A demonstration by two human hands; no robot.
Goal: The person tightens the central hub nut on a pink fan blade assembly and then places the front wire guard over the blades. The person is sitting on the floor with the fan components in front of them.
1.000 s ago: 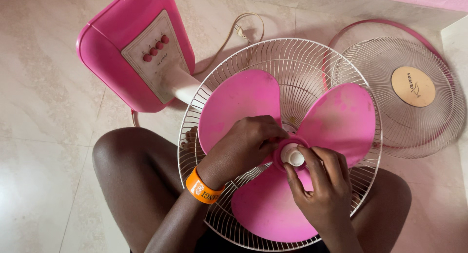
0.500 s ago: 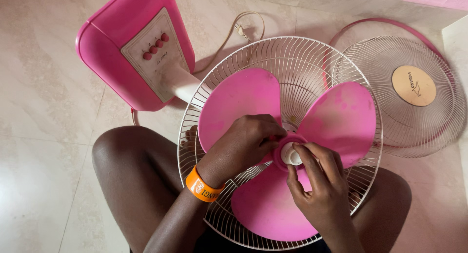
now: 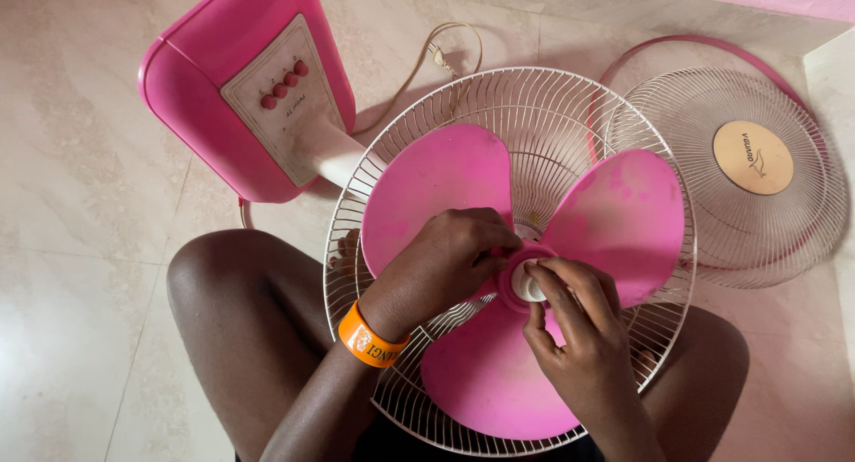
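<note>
A pink three-bladed fan blade [image 3: 445, 181] lies in a white wire rear guard [image 3: 543, 106] resting on my lap. My left hand [image 3: 441, 266], with an orange wristband [image 3: 367, 339], grips the pink hub and the blade beside it. The fingers of my right hand [image 3: 579, 337] are closed around the small white cap [image 3: 524, 288] at the hub's centre, partly hiding it.
The fan's pink base [image 3: 240, 88] with red buttons lies tilted at the upper left, joined by a white neck. A wire front guard [image 3: 739, 172] with a tan centre disc and a pink rim ring lies on the tiled floor at the right. A power cord [image 3: 441, 52] trails behind.
My right hand's fingers have crept up and over the white cap, covering more of it. The left hand has stayed on the hub.
</note>
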